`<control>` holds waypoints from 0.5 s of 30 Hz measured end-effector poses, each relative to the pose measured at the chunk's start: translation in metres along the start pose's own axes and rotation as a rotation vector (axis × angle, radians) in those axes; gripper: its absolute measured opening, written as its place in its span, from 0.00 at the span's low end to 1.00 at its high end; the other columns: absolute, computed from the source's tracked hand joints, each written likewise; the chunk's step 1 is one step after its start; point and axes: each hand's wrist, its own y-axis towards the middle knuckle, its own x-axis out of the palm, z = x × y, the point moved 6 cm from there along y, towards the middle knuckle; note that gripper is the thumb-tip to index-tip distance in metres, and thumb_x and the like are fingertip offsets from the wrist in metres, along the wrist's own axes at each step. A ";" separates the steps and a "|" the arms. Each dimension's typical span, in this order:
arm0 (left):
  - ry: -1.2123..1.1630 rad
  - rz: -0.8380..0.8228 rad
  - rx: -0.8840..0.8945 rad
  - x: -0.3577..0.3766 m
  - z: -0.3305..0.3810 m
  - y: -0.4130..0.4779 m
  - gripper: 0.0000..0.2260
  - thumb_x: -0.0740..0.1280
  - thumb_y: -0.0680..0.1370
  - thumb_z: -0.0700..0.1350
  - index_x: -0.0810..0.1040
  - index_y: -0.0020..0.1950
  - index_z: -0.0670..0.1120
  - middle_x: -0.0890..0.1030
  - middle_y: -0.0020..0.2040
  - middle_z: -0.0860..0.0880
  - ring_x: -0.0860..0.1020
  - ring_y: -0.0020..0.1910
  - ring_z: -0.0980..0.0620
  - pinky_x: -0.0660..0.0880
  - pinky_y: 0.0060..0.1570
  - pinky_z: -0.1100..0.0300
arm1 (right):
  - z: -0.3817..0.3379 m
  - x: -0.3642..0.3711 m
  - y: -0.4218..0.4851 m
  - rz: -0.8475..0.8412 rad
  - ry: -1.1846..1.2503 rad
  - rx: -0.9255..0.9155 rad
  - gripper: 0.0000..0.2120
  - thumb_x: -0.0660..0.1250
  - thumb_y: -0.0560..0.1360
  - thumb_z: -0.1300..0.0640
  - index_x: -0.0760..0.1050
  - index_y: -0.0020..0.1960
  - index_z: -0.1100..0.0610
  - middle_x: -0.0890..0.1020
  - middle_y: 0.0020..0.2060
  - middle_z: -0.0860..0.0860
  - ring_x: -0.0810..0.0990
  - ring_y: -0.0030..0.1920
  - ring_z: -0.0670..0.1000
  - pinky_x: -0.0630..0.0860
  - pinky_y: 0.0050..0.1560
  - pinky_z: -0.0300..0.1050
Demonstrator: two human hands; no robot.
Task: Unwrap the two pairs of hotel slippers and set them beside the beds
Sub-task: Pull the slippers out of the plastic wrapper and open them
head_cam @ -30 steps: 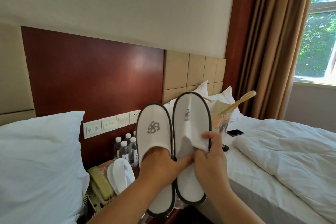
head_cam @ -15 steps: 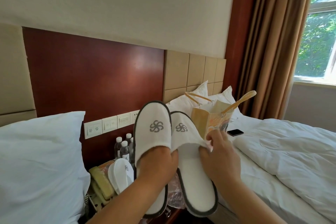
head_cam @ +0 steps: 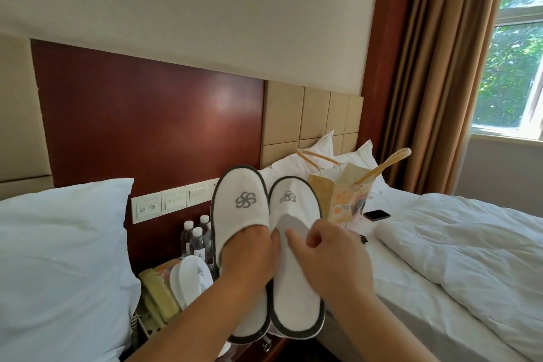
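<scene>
Slippers [head_cam: 239, 214] (soft, light, floppy): we judge the sole rim the best hold. The left hand [head_cam: 249, 253] fills one, fingers hidden; the right hand [head_cam: 332, 258] curls, grip unclear.

First pair [head_cam: 239, 214]: white, grey trim, unwrapped, held side by side, toes up. Second pair [head_cam: 192, 276]: stacked, lower left.

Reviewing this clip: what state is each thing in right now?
First slipper: unwrapped, held up, left hand inside it.
Second slipper: unwrapped, held up, right hand gripping near its opening.
Spare pair: lying stacked, wrapping unclear.
Paper bag: upright, open.
Phone: face up, screen dark.
Bottles: upright, capped.
Curtain: drawn aside.
</scene>
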 end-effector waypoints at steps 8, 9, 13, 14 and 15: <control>0.069 0.012 0.030 0.004 0.009 0.007 0.26 0.60 0.81 0.56 0.67 0.73 0.42 0.76 0.67 0.39 0.73 0.66 0.41 0.64 0.68 0.52 | -0.025 0.037 0.001 -0.273 0.154 -0.062 0.13 0.54 0.74 0.62 0.76 0.51 0.56 0.78 0.57 0.53 0.74 0.60 0.56 0.73 0.61 0.51; 0.052 0.073 0.053 -0.001 0.011 0.004 0.27 0.64 0.79 0.56 0.68 0.73 0.42 0.76 0.66 0.38 0.74 0.65 0.39 0.65 0.68 0.52 | -0.020 0.040 0.005 -0.305 0.131 -0.015 0.13 0.55 0.75 0.61 0.76 0.53 0.53 0.78 0.59 0.53 0.75 0.62 0.56 0.72 0.63 0.51; 0.073 0.308 0.230 -0.012 0.022 -0.012 0.30 0.79 0.68 0.49 0.76 0.66 0.40 0.83 0.56 0.38 0.82 0.54 0.37 0.65 0.59 0.45 | 0.001 0.050 0.027 -0.357 -0.107 -0.027 0.13 0.59 0.79 0.61 0.77 0.60 0.62 0.80 0.59 0.60 0.78 0.62 0.60 0.75 0.61 0.52; 0.057 0.307 0.242 -0.011 0.022 -0.014 0.29 0.78 0.69 0.48 0.76 0.67 0.40 0.82 0.57 0.38 0.81 0.55 0.37 0.65 0.60 0.44 | 0.003 0.051 0.031 -0.342 -0.119 -0.039 0.15 0.60 0.80 0.60 0.74 0.65 0.63 0.78 0.63 0.60 0.75 0.66 0.60 0.71 0.64 0.51; 0.015 0.268 0.233 -0.009 0.022 -0.015 0.28 0.75 0.71 0.48 0.74 0.69 0.40 0.81 0.60 0.37 0.80 0.58 0.36 0.65 0.63 0.43 | 0.004 0.053 0.033 -0.321 -0.108 -0.075 0.22 0.59 0.81 0.57 0.68 0.73 0.60 0.71 0.71 0.57 0.68 0.72 0.58 0.64 0.70 0.48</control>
